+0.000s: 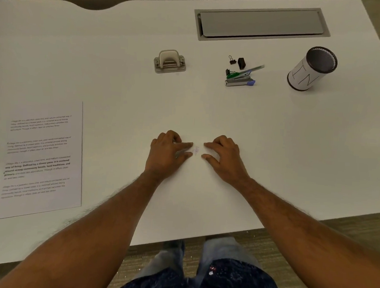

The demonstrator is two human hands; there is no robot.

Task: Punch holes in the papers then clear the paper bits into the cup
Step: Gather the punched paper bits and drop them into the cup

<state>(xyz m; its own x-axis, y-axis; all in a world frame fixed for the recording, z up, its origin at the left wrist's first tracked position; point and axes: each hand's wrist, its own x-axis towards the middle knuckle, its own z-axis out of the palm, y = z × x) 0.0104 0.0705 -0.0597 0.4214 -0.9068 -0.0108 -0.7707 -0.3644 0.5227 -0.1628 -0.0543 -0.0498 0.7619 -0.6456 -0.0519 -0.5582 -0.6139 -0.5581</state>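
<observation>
A small faint pile of paper bits (196,150) lies on the white table between my two hands. My left hand (169,152) rests on the table just left of the bits, index finger and thumb stretched toward them. My right hand (222,156) mirrors it on the right side, fingertips close to the bits. Neither hand holds anything. The printed papers (43,159) lie flat at the left. A grey hole punch (170,61) stands at the back centre. The cup (311,69), white-wrapped with a dark rim, stands at the back right.
A stapler, a green pen, a binder clip and small black items (241,72) lie between the punch and the cup. A grey cable-tray lid (262,23) is set into the table at the back. The table's front edge (201,237) runs just above my knees.
</observation>
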